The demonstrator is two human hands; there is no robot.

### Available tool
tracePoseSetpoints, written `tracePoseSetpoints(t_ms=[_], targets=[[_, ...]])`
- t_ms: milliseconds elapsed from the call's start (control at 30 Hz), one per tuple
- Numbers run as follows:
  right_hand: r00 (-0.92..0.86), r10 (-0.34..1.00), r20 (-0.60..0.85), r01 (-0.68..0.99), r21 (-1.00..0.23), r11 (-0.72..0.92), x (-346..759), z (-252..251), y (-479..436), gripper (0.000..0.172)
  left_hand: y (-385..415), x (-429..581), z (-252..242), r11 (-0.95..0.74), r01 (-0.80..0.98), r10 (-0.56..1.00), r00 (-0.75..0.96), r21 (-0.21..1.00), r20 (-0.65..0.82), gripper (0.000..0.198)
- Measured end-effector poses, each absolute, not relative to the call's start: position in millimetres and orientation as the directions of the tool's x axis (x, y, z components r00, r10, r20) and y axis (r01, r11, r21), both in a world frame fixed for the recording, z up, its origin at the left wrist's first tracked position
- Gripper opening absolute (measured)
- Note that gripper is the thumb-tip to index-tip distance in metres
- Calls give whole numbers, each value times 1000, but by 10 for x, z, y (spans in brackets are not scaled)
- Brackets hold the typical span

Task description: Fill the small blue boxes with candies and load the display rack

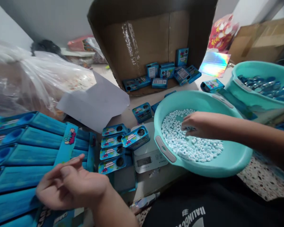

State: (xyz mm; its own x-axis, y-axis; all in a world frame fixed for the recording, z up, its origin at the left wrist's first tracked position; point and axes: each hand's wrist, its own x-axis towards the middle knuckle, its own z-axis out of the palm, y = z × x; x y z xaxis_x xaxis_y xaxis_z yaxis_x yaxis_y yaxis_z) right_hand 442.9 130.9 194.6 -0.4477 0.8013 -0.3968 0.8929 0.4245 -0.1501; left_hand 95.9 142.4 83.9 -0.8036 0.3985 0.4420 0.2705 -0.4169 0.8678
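My right hand (196, 124) reaches into a teal basin (229, 159) and its fingers curl down onto the heap of small pale blue and white candies (191, 146). Whether it grips any is hidden. My left hand (68, 184) hovers open, fingers loosely spread, above flat blue packaging sheets (26, 154) at the lower left, holding nothing. One small blue candy box (135, 136) stands on a white digital scale (149, 156) between my hands. Three similar boxes (112, 148) lie in a column just left of the scale.
An open cardboard carton (146, 37) at the back holds several blue boxes. A second teal tub (260, 83) of shiny blue pieces stands at the right. A clear plastic bag (38, 78) and a white sheet (97, 102) lie to the left.
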Motion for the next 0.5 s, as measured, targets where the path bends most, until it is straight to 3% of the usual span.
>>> tracePoseSetpoints(t_ms=[67,233,400,500], targets=[[-521,770,-367,849,-129,513,4190,2194,1512,15,1444,998,837,-500,235,343,-830,833,440,27],[-720,584,-374,644,-47,764,3430,2602,1940,18,1426,998,789,-520,158,371,-843,839,389,26],[-737,494,-461,526,68,848,2970,2669,2082,18,1350,1048,796,-465,163,439,-811,870,387,25],[-762,446,-470,469,74,880,2909,2605,2120,10,1336,1089,806,-470,144,450,-810,871,376,23]])
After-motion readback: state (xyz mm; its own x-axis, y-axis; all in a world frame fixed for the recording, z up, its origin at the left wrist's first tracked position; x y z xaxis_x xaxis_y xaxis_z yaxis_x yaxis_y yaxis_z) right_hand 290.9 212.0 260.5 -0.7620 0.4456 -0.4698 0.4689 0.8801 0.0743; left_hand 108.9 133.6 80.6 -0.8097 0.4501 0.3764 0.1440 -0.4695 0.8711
